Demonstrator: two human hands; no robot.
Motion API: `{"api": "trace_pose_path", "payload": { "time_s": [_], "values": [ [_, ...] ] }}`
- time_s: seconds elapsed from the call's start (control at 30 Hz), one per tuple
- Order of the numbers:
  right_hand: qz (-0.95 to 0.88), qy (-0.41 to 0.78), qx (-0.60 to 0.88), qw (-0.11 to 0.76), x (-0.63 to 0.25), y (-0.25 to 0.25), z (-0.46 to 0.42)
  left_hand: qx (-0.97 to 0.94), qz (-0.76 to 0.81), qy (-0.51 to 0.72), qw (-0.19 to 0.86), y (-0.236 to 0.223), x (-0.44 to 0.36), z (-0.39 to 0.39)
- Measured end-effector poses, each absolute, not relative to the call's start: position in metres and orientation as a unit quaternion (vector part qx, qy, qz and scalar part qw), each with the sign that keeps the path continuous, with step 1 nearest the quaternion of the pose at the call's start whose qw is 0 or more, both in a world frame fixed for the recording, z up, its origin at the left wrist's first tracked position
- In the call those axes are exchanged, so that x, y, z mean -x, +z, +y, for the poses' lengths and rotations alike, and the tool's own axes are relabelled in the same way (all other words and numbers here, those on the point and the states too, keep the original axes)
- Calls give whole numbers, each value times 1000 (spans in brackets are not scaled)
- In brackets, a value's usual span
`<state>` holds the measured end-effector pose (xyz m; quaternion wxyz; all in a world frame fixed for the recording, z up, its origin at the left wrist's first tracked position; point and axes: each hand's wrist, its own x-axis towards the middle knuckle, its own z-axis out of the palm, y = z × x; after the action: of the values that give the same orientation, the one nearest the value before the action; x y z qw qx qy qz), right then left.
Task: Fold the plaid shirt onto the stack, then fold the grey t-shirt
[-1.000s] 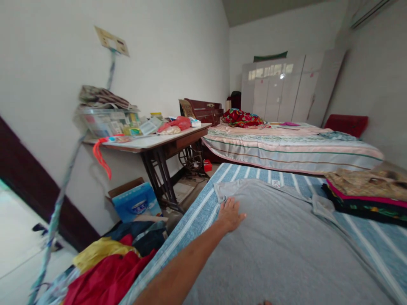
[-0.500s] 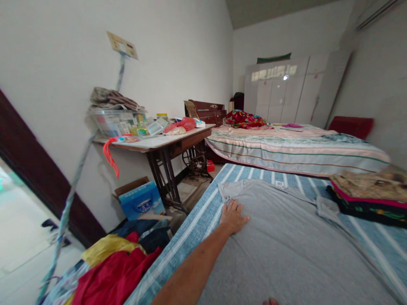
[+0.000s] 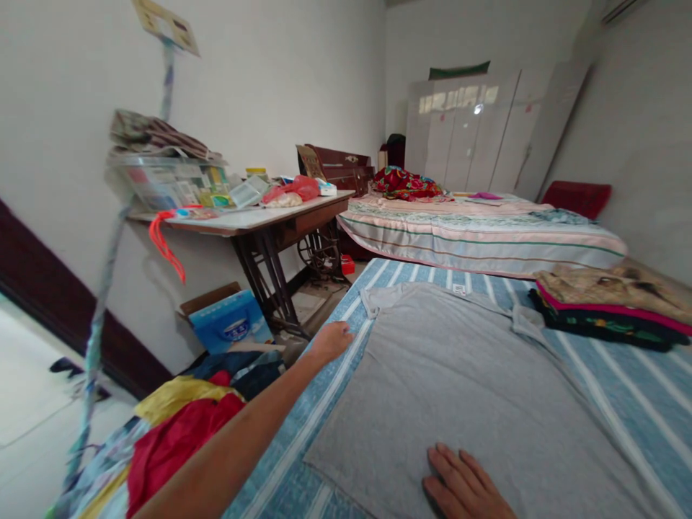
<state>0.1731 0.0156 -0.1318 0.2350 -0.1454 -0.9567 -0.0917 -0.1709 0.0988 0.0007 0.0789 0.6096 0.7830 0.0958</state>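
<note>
A grey T-shirt [image 3: 459,375] lies flat on a blue striped bed sheet [image 3: 638,389]. My left hand [image 3: 332,340] reaches out over the sheet to the shirt's left edge, just below the sleeve. Its fingers are curled, and I cannot see whether they pinch the cloth. My right hand [image 3: 465,486] rests flat on the shirt's near hem, open with fingers apart.
A stack of folded clothes [image 3: 610,306] sits on the sheet at the right. Loose red and yellow garments [image 3: 178,432] are heaped at the lower left. A cluttered sewing table [image 3: 254,220] stands by the left wall with a blue box [image 3: 230,331] under it. A second bed [image 3: 476,231] lies beyond.
My left hand slid off the shirt's shoulder area leftward to its edge and curled. My right hand came into view on the near hem. The view tilted down.
</note>
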Motion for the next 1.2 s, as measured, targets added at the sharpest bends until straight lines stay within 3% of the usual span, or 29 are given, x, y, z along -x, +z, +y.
{"api": "trace_pose_path", "payload": {
  "time_s": [0.23, 0.5, 0.97, 1.2],
  "values": [
    [-958, -27, 171, 227, -183, -123, 6, -565, 786, 102, 230, -7, 163, 49],
    [-959, 46, 239, 148, -183, -80, -17, -491, 747, 144, 425, -3, 147, 4],
    [-962, 18, 247, 112, -182, -63, -23, -496, 698, 182, 484, -14, 155, -21],
    [-950, -14, 224, 216, -163, -56, -42, -490, 675, 163, 527, -4, 153, -32]
  ]
}}
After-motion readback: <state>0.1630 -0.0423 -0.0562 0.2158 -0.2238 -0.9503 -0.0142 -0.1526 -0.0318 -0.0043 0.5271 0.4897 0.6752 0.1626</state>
